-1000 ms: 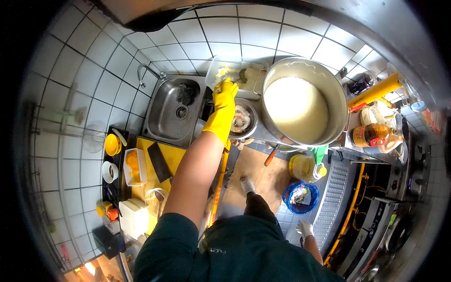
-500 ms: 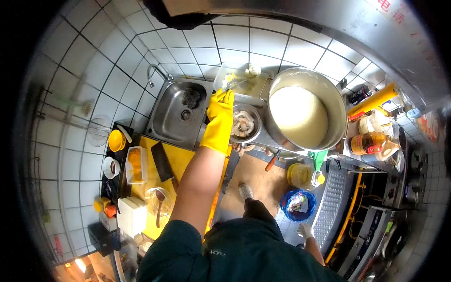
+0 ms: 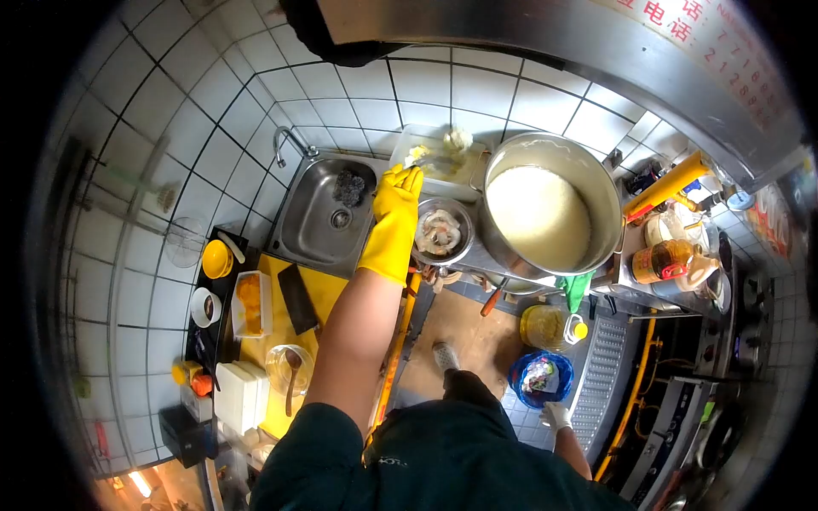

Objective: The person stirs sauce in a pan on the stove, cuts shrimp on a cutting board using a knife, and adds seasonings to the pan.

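Note:
My left hand (image 3: 398,198), in a yellow rubber glove, reaches to the near left edge of a clear plastic tub (image 3: 460,189). Its fingers are closed around something too small to make out. Yellowish pieces (image 3: 417,155) and a white clump (image 3: 457,140) are in the tub. Just right of the glove, a metal bowl (image 3: 468,241) holds pale, shrimp-like food (image 3: 440,232). A large pot (image 3: 615,204) of whitish contents stands further right. My right hand (image 3: 555,416), in a white glove, hangs low near a blue-lined bin (image 3: 542,393), fingers loosely apart.
A steel sink (image 3: 319,226) with a dark scrubber lies left. On the yellow board (image 3: 277,417) are a cleaver (image 3: 296,298), a white tray (image 3: 251,328) and a clear container with a spoon (image 3: 290,370). An oil jug (image 3: 545,328) stands right. A metal hood (image 3: 545,30) hangs above.
My left hand has drawn back from inside the tub toward its near edge, uncovering the white clump. The view has shifted slightly. My right hand has barely moved.

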The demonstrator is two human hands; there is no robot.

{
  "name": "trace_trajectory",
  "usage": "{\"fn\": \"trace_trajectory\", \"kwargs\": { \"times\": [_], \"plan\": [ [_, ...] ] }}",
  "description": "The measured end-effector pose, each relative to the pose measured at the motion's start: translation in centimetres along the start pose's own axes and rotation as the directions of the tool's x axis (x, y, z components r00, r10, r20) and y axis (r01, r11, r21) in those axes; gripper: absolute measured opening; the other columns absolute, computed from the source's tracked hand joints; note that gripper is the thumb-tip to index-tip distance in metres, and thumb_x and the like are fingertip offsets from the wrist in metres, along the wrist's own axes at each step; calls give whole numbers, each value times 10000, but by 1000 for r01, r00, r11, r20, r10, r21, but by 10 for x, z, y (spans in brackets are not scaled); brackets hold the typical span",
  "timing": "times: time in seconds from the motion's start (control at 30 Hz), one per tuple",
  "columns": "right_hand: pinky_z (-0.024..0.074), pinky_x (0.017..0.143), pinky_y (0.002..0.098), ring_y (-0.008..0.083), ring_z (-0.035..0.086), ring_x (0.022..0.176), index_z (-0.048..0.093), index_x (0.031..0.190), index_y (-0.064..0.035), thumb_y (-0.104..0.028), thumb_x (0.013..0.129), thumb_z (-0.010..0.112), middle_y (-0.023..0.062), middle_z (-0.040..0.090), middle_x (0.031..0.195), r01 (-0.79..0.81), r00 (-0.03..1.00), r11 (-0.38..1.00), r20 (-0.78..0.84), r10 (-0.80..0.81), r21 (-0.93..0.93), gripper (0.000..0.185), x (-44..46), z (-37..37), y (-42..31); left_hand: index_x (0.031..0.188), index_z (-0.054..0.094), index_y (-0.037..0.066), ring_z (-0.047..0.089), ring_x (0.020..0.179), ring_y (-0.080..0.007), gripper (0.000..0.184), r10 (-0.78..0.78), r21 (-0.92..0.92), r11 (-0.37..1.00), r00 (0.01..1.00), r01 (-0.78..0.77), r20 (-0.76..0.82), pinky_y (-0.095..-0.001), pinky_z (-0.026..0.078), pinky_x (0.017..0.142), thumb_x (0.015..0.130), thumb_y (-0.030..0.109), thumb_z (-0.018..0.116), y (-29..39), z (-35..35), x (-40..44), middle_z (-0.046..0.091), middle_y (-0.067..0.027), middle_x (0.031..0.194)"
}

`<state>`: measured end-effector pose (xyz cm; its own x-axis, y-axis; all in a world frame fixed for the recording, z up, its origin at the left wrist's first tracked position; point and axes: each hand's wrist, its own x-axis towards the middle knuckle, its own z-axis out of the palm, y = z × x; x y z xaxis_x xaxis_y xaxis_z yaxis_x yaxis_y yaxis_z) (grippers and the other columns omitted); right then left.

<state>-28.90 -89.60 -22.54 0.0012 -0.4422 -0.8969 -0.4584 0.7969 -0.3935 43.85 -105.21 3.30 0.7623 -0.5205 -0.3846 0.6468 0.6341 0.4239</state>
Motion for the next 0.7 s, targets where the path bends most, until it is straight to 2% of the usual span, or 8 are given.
{"fn": "trace_trajectory", "kwargs": {
  "times": [0.07, 0.2, 0.33, 0.43, 0.47, 0.57, 0.67, 0.7],
  "plan": [
    [544, 589, 419, 285, 684, 711, 624, 1164, -99, -302, 980, 645, 93, 666, 907, -18, 1000, 999, 19, 17, 50, 275, 8, -5, 16, 1265, 574, -67, 647, 1148, -439, 358, -74, 34, 997, 997, 74, 11, -530, 515, 1079, 983, 154, 560, -21, -25, 31, 651, -242, 1153],
    [533, 573, 371, 236, 698, 698, 654, 1128, -65, -307, 955, 659, 71, 667, 857, -34, 996, 968, 85, 13, 250, 297, -8, -14, 31, 1194, 632, -59, 730, 892, -375, 297, 27, 432, 898, 991, -81, 131, -431, 637, 830, 985, 152, 607, -45, -34, 47, 678, -187, 1059],
    [539, 561, 371, 240, 688, 674, 642, 1057, -73, -281, 967, 649, 72, 656, 828, -113, 993, 975, -4, 116, 191, 226, -11, -18, 52, 1237, 614, -63, 721, 972, -375, 350, 34, 583, 789, 962, -193, 272, -439, 627, 871, 1013, 205, 637, -56, -29, 49, 672, -214, 1132],
    [550, 557, 370, 244, 685, 662, 636, 1037, -75, -260, 973, 639, 77, 653, 825, -125, 992, 970, 60, 115, 208, 196, 12, -36, 80, 1221, 627, -61, 723, 960, -364, 343, 67, 538, 814, 954, -221, 291, -427, 630, 860, 1006, 205, 649, -65, -33, 47, 674, -204, 1120],
    [557, 565, 373, 248, 688, 664, 638, 1046, -58, -268, 974, 644, 90, 656, 841, -106, 988, 978, -95, 125, 178, 222, -18, -25, 55, 1231, 616, -60, 710, 988, -395, 360, 80, 525, 825, 963, -210, 259, -477, 608, 920, 998, 214, 640, -64, -26, 37, 674, -214, 1094],
    [563, 576, 378, 254, 692, 676, 635, 1056, -40, -281, 971, 649, 100, 661, 861, -5, 991, 987, 135, -18, 163, 256, -34, -28, 32, 1223, 599, -68, 667, 1092, -440, 376, -2, 178, 984, 990, -23, 139, -544, 554, 1014, 990, 226, 609, -65, -56, 64, 652, -239, 1098],
    [588, 634, 435, 364, 717, 783, 587, 1233, -39, -299, 969, 661, 162, 697, 1065, -66, 997, 996, -35, 68, 54, 377, -8, -27, 38, 1140, 608, -68, 614, 1190, -468, 320, -63, -16, 998, 987, 61, -151, -563, 499, 1085, 971, 198, 552, -54, -44, 40, 646, -256, 1138],
    [580, 621, 417, 325, 711, 762, 602, 1175, -37, -299, 966, 659, 138, 686, 1005, -39, 998, 999, -54, 41, 33, 340, -16, -21, 26, 1116, 619, -63, 615, 1192, -466, 301, -93, -62, 995, 973, 82, -212, -551, 502, 1086, 967, 188, 543, -52, -46, 37, 657, -251, 1146]
  ]
}}
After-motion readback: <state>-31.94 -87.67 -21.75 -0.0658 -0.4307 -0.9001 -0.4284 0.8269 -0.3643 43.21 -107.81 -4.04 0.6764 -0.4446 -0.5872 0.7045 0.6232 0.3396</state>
